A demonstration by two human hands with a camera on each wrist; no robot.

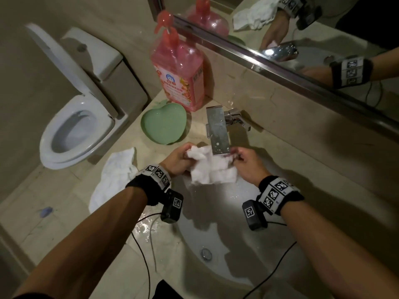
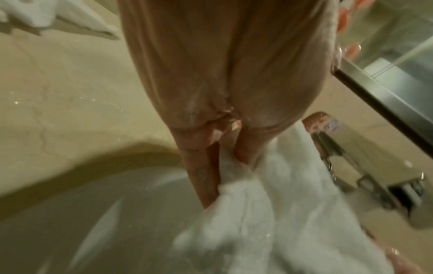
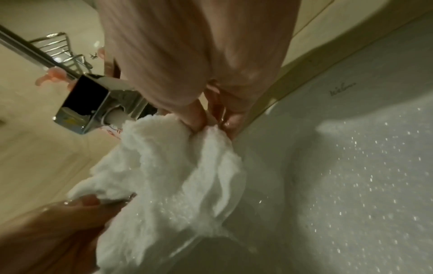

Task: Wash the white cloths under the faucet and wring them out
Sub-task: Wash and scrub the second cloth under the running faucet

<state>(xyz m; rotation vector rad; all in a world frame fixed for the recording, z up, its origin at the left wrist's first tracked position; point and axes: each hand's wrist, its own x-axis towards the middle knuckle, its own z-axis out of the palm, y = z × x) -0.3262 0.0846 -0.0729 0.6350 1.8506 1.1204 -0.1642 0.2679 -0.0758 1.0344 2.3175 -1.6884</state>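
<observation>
A wet white cloth [image 1: 212, 169] hangs over the sink [image 1: 248, 244], right under the spout of the chrome faucet [image 1: 218, 134]. My left hand [image 1: 179, 160] grips its left upper edge, fingers curled into the fabric [image 2: 236, 178]. My right hand [image 1: 246, 162] pinches the right upper edge [image 3: 211, 129], close beside the faucet spout [image 3: 93, 109]. The cloth [image 3: 168, 185] droops between the two hands. A second white cloth [image 1: 114, 178] lies crumpled on the counter at the left of the sink.
A green apple-shaped dish [image 1: 163, 126] and a pink soap pump bottle [image 1: 179, 72] stand behind the sink on the left. A mirror [image 1: 323, 29] runs along the back wall. An open toilet [image 1: 73, 130] stands left. Water puddles on the counter [image 1: 149, 231].
</observation>
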